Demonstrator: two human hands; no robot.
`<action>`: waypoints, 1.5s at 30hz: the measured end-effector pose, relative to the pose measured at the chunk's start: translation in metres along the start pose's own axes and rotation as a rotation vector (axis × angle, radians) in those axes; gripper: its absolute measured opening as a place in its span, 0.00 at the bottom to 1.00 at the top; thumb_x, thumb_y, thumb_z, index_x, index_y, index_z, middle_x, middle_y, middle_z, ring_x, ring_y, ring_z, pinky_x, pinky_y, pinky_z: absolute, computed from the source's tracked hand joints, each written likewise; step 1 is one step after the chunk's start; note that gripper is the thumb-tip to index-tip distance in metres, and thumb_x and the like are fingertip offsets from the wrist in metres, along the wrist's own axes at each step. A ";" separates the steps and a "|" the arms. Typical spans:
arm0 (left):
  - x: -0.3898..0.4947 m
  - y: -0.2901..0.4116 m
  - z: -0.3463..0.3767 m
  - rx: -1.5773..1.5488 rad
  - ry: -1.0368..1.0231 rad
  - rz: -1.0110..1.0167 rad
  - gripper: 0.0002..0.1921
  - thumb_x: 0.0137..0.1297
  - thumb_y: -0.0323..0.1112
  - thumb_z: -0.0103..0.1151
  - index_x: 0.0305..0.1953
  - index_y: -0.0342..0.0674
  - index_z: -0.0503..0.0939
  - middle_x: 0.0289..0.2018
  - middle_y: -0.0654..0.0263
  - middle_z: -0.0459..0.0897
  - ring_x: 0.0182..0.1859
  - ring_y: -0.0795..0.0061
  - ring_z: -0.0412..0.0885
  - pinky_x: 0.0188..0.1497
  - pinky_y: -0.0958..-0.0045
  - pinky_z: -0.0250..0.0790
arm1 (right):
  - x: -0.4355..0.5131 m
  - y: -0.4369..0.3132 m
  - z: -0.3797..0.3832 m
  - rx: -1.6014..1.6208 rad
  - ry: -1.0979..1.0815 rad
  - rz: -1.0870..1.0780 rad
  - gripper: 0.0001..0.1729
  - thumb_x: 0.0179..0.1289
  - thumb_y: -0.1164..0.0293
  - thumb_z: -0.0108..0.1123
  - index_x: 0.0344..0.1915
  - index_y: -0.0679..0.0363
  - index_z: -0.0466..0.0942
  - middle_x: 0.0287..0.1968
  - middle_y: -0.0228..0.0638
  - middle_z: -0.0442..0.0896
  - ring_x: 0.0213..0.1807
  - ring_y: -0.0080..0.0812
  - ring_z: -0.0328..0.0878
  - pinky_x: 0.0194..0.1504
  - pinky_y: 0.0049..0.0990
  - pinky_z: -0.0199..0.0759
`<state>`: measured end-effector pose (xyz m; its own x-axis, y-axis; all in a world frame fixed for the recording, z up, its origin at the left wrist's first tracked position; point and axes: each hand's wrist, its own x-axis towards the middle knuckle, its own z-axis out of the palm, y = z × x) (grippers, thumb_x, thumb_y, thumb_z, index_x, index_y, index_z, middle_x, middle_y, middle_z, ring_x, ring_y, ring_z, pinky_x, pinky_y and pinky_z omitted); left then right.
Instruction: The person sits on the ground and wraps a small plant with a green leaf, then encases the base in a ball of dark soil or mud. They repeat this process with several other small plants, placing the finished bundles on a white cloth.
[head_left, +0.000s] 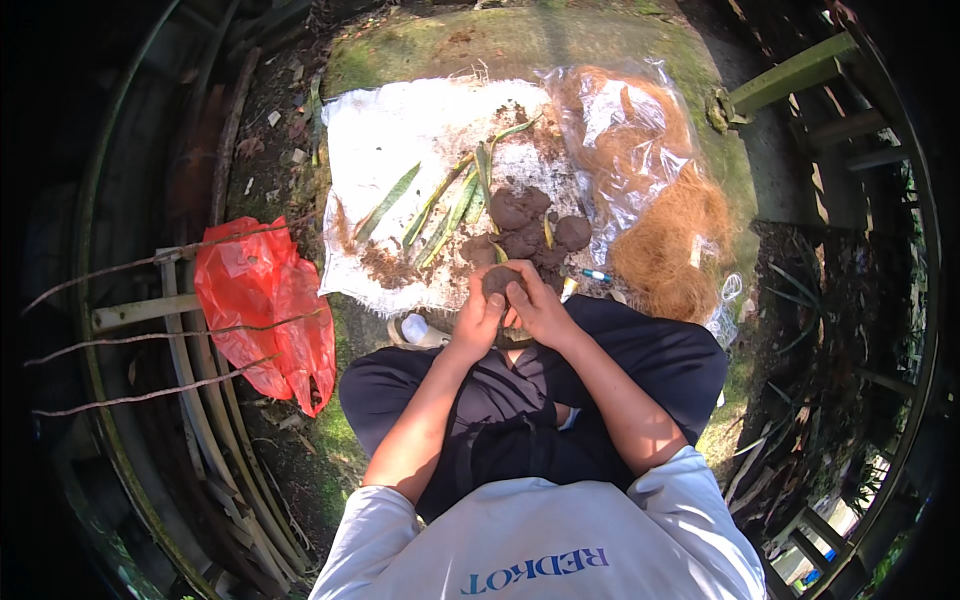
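Observation:
My left hand (478, 315) and my right hand (538, 306) are cupped together around a ball of dark brown mud or clay (501, 280), thumbs on its near side. Just beyond them, a pile of dark lumps (523, 241) lies on a soiled white woven sheet (375, 120); one rounded lump (573, 233) sits at its right. Long green leaves with yellow edges (450, 217) are spread left of the pile. Brown fibre (667, 255) lies loose at the sheet's right, near a clear plastic bag of similar fibre (622, 127).
A red plastic bag (262, 307) lies at the left, with thin sticks (172, 336) across it. A blue-green capped tube (597, 276) is near my right knee. White string (724, 311) lies beside the loose fibre. Wooden rails (795, 71) stand on both sides.

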<state>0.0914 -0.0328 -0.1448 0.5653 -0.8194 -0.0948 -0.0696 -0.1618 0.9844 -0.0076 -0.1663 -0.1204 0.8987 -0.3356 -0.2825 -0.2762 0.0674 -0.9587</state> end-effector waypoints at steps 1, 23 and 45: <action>-0.001 0.005 -0.001 0.072 -0.006 -0.031 0.31 0.78 0.56 0.43 0.69 0.40 0.57 0.50 0.47 0.80 0.51 0.50 0.81 0.54 0.59 0.70 | -0.001 -0.001 0.000 0.023 -0.006 0.026 0.34 0.77 0.42 0.41 0.69 0.55 0.61 0.44 0.46 0.85 0.34 0.37 0.84 0.40 0.33 0.75; -0.059 0.104 0.001 0.236 0.011 0.083 0.32 0.69 0.42 0.60 0.70 0.36 0.63 0.60 0.46 0.77 0.66 0.53 0.73 0.68 0.60 0.63 | -0.055 -0.034 0.003 0.358 -0.005 -0.191 0.19 0.76 0.61 0.56 0.60 0.58 0.72 0.49 0.31 0.79 0.49 0.20 0.74 0.51 0.24 0.71; -0.083 0.146 0.017 0.356 0.104 0.214 0.31 0.60 0.41 0.69 0.61 0.32 0.73 0.58 0.50 0.78 0.63 0.57 0.75 0.64 0.61 0.67 | -0.109 -0.063 0.000 0.665 -0.088 -0.282 0.29 0.76 0.49 0.53 0.67 0.51 0.64 0.56 0.32 0.74 0.54 0.24 0.74 0.53 0.27 0.72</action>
<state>0.0208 0.0023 0.0043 0.5856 -0.7986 0.1391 -0.4635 -0.1891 0.8657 -0.0882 -0.1335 -0.0289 0.9371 -0.3492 0.0034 0.2100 0.5558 -0.8044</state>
